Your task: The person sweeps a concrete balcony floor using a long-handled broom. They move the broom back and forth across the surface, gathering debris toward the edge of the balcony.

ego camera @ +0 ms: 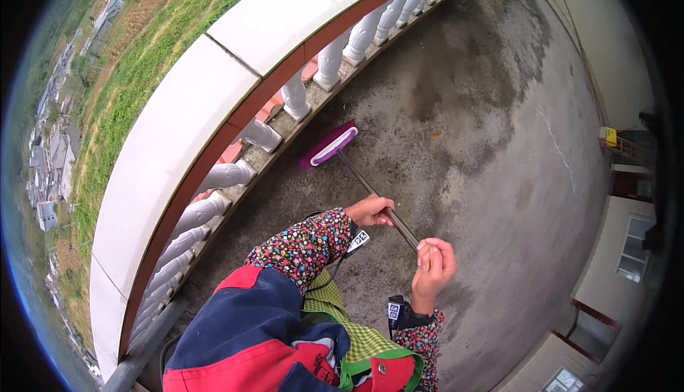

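A push broom with a purple and white head (335, 146) rests its bristles on the concrete floor (481, 189), close to the foot of the balustrade. Its metal handle (359, 174) slants from the head back toward my body. My left hand (372, 211) grips the handle partway along. Nearer to me, my right hand (435, 266) is closed around the upper end, and its fingers hide the tip. Magenta bristles show blurred along the head's far side. Both my wrists wear black straps with printed tags, below floral sleeves (307, 245).
White balusters (330, 63) stand along the left under a wide pale rail cap (176, 119). Dark stains (443, 79) mark the floor ahead. A pale wall (598, 34) borders the far right. Near it is a yellow object (608, 136). Beyond the railing lie a grassy slope and buildings.
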The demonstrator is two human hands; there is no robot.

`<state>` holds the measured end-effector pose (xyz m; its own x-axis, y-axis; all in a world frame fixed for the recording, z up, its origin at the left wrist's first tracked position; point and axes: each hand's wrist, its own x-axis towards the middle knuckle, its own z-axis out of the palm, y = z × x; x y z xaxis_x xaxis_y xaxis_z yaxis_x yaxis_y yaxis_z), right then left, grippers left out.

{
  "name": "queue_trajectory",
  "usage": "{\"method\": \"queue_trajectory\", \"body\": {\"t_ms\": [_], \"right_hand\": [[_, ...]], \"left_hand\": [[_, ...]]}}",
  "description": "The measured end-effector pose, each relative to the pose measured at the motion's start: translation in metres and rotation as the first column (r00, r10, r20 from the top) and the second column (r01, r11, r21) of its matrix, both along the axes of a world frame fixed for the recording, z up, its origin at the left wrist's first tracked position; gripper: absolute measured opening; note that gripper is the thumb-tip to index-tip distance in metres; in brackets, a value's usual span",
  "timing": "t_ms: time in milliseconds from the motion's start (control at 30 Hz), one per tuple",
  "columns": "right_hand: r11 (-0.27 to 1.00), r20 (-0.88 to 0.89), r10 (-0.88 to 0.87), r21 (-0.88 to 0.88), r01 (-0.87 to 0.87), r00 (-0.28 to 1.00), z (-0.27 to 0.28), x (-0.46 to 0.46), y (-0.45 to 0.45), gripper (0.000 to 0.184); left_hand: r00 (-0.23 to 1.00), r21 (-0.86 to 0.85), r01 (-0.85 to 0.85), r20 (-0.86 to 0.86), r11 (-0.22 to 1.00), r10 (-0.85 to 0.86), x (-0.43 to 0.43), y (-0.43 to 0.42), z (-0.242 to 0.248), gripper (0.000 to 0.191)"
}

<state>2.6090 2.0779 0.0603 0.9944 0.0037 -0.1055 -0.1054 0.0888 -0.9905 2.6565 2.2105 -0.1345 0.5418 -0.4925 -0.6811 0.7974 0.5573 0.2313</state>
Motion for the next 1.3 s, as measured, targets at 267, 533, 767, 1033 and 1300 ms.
{"method": "queue_trajectory", "body": {"t_ms": [267,533,767,1033,1300], "right_hand": [[0.953,0.37,0.299,-0.155,-0.259,0.88,0.084,-0.034,0.0,0.015],[0.985,0.045,-0.076,0.159,0.068,0.996,0.009,-0.037,-0.016,0.015],[0.95,-0.017,-0.305,-0.071,0.303,0.952,0.007,-0.09,-0.079,0.016],[0.863,0.139,0.1,-0.505,-0.017,0.985,0.058,-0.111,-0.07,0.012],[0.982,0.334,0.036,-0.188,0.029,0.942,0.097,-0.143,-0.102,0.011]], "left_hand": [[0.987,-0.212,-0.097,0.105,0.972,0.122,-0.028,-0.007,0.088,0.03],[0.998,0.062,0.016,-0.056,0.998,-0.012,-0.032,0.004,0.024,0.029],[0.95,-0.205,0.285,-0.066,0.936,-0.304,-0.073,-0.119,-0.023,0.025],[0.975,-0.463,0.221,0.098,0.858,-0.198,-0.076,-0.161,0.028,0.025],[0.956,-0.209,0.284,0.141,0.936,-0.259,-0.092,-0.132,0.096,0.029]]}}
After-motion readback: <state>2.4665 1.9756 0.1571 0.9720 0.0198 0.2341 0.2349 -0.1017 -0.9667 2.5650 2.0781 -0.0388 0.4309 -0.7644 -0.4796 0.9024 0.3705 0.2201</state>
